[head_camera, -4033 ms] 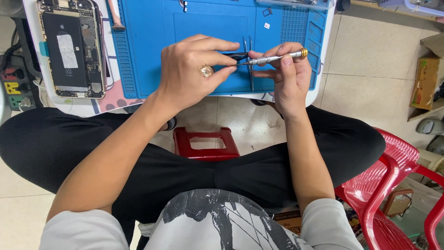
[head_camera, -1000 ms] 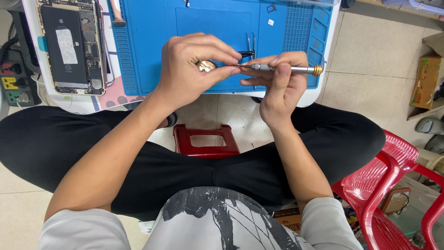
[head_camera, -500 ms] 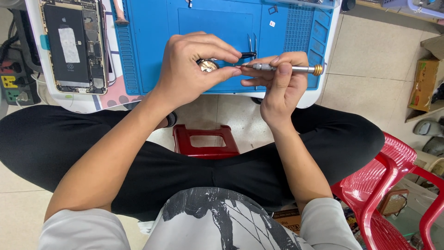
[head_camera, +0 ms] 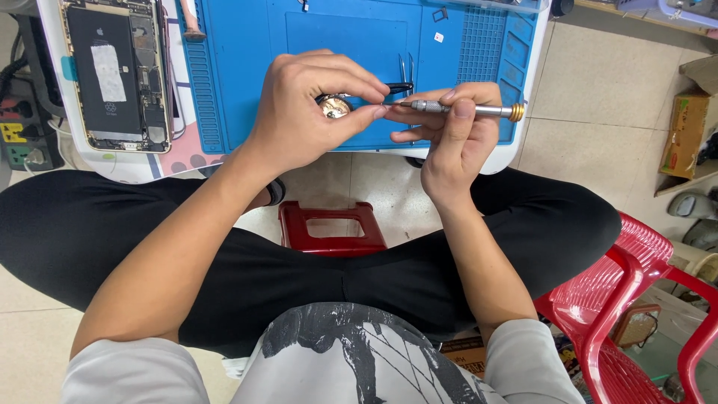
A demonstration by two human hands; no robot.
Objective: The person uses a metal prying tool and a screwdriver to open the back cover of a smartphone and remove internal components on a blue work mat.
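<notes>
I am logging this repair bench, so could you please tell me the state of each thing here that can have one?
Phone: opened, insides showing, flat on the table.
Small round part: pinched in the left hand.
Screwdriver: level, held in the right hand, tip at the part.
Tweezers: lying unused on the blue mat.
Red stool: upright on the floor.

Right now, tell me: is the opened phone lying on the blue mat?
No: the opened phone lies left of the blue mat, on the white table.
</notes>
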